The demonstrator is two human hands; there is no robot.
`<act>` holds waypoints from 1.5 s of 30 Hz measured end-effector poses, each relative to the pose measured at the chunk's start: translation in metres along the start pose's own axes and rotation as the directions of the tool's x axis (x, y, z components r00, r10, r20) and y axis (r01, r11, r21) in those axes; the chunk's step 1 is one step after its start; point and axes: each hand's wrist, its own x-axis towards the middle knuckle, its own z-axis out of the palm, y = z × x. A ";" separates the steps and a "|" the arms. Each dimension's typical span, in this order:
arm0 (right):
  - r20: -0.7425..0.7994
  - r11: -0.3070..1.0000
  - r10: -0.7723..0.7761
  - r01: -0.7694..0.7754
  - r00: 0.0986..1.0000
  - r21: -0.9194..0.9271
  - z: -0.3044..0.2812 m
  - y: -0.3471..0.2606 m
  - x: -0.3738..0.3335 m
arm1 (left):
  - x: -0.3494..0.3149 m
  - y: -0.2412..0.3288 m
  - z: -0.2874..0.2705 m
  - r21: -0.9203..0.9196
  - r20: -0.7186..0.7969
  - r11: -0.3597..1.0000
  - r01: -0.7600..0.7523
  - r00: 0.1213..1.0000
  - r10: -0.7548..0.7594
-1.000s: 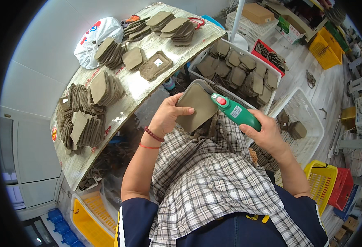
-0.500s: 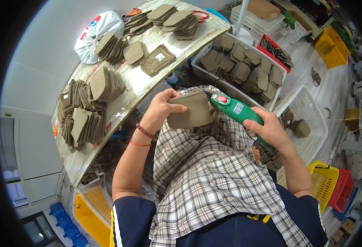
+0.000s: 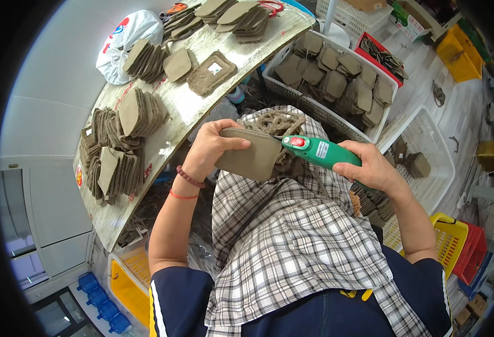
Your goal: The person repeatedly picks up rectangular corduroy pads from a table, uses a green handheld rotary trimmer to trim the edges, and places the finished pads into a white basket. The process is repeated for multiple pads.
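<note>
My left hand [image 3: 214, 147] pinches the left side of a flat brown fabric pad [image 3: 249, 160] with rounded corners, thumb on top. In my right hand [image 3: 370, 167] is a green electric cutter [image 3: 322, 153] with a red button, fingers wrapped round its body. The cutter's dark tip meets the pad's upper right edge; its exact contact is too small to make out. Shaggy brown trimmings [image 3: 280, 121] lie beyond and beside the pad, on the checked apron [image 3: 292, 236] over my lap.
At the left, a worn table [image 3: 176, 121] bears stacks of brown pads [image 3: 140, 115] and a white plastic bag [image 3: 128, 48]. Ahead on the right stands a white crate [image 3: 383, 126] of pads, with a red box [image 3: 381, 56] behind it. Yellow baskets [image 3: 450, 238] flank me.
My left hand has shifted the pad slightly left. The cutter has moved left and lies more level, its tip still at the pad's edge. More trimmings show beyond the pad.
</note>
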 end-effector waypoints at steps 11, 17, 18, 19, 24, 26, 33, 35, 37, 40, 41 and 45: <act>-0.001 0.992 -0.079 0.078 0.997 -0.097 0.010 -0.003 0.006 | 0.003 0.001 0.027 0.257 0.161 0.961 -0.097 0.985 0.057; -0.012 0.996 -0.065 0.064 0.998 -0.067 0.016 -0.012 0.017 | 0.009 -0.009 0.030 0.229 0.139 0.946 -0.228 0.970 0.200; -0.023 0.996 -0.054 0.052 0.998 -0.073 0.016 -0.010 0.017 | 0.008 -0.007 0.026 0.134 0.135 0.977 -0.165 0.980 0.147; -0.033 0.996 -0.044 0.041 0.998 -0.080 0.015 -0.007 0.015 | 0.006 -0.004 0.020 0.038 0.137 0.994 -0.100 0.986 0.094; -0.070 0.990 -0.061 0.052 0.996 -0.129 0.013 0.004 0.005 | 0.004 -0.013 -0.004 -0.129 0.041 0.989 -0.068 0.996 0.074; -0.073 0.989 -0.097 0.087 0.993 -0.118 0.017 0.004 0.006 | 0.003 -0.014 -0.001 -0.141 0.023 0.990 -0.009 1.000 0.012; -0.052 0.986 -0.141 0.136 0.989 -0.101 0.024 -0.002 0.017 | 0.006 -0.014 0.007 0.005 0.087 0.997 0.071 0.994 -0.071; -0.034 0.986 -0.139 0.136 0.990 -0.093 0.023 -0.008 0.021 | 0.009 -0.013 0.007 0.027 0.120 0.997 0.079 0.989 -0.081; -0.010 0.988 -0.135 0.134 0.991 -0.077 0.023 -0.013 0.026 | 0.011 -0.013 0.008 0.003 0.152 0.996 0.084 0.985 -0.083; -0.018 0.992 -0.122 0.122 0.992 -0.021 0.025 -0.014 0.033 | 0.016 -0.008 0.007 0.047 0.178 0.995 0.088 0.980 -0.095; -0.021 0.994 -0.110 0.110 0.994 -0.002 0.024 -0.016 0.038 | 0.020 -0.010 0.008 0.012 0.167 0.997 0.075 0.983 -0.076; -0.233 0.974 -0.024 0.075 0.972 0.213 0.027 -0.006 0.043 | 0.034 -0.011 -0.018 -0.152 -0.052 0.985 -0.086 0.996 0.079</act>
